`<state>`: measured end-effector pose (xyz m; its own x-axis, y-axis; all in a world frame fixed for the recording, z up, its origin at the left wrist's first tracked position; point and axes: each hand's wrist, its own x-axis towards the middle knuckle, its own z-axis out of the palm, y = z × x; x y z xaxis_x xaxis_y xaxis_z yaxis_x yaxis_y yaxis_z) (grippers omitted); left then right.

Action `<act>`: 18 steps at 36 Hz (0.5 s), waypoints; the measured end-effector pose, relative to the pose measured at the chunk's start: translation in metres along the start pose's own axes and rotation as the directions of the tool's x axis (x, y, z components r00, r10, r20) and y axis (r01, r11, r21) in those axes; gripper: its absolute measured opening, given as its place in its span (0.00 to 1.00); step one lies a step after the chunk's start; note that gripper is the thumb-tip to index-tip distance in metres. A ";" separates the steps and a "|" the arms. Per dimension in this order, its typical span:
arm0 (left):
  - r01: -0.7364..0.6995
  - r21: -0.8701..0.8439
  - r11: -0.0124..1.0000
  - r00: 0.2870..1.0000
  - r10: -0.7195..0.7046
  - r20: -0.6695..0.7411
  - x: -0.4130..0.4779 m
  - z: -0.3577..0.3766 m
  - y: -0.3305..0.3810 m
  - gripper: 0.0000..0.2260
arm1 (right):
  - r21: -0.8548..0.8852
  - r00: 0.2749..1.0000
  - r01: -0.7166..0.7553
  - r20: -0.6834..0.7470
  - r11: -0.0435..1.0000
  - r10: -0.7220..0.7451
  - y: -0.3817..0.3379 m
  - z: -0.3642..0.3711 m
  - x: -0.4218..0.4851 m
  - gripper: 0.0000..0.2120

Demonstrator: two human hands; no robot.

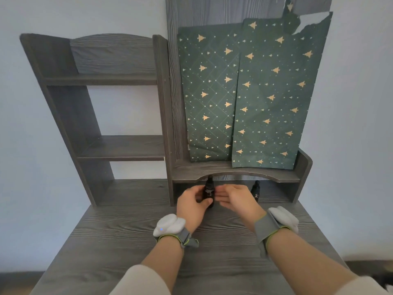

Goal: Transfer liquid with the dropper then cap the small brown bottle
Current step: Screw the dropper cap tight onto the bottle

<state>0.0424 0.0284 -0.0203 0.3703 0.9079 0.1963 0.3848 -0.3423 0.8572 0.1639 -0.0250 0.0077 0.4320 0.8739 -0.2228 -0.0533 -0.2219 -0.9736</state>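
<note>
A small dark brown bottle [209,191] with a black dropper top stands on the grey desk just in front of the low shelf opening. My left hand [192,204] grips the bottle's body from the left, thumb across its front. My right hand [236,200] is beside the bottle on the right, fingers straight and pointing left toward it, holding nothing. A second small brown bottle [255,190] with a black top stands under the shelf to the right, partly hidden behind my right hand.
A grey wooden shelf unit [119,147] stands at the back of the desk [131,241]. Two dark green paper bags [240,99] with gold trees lean on the low shelf above the bottles. Both wrists wear grey bands with white trackers.
</note>
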 end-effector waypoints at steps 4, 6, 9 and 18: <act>-0.005 0.009 1.000 1.000 0.005 -0.012 0.005 0.002 -0.003 0.18 | 0.021 1.000 -0.007 -0.007 1.000 0.007 0.002 0.002 0.003 0.15; -0.004 0.018 1.000 1.000 0.004 -0.007 0.007 0.004 -0.006 0.17 | 0.006 1.000 -0.014 -0.020 1.000 0.014 0.002 0.004 0.004 0.15; 0.000 0.033 0.999 1.000 0.000 0.005 0.008 0.005 -0.010 0.17 | -0.041 1.000 -0.003 -0.029 0.999 0.002 0.003 0.007 0.005 0.14; 0.034 -0.014 0.999 0.999 -0.034 0.025 0.008 0.004 -0.013 0.20 | -0.031 1.000 -0.009 -0.018 0.999 0.008 0.002 0.008 0.000 0.14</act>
<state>0.0436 0.0397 -0.0314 0.3780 0.9127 0.1553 0.3854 -0.3076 0.8700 0.1566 -0.0219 0.0053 0.4476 0.8642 -0.2300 -0.0291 -0.2430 -0.9696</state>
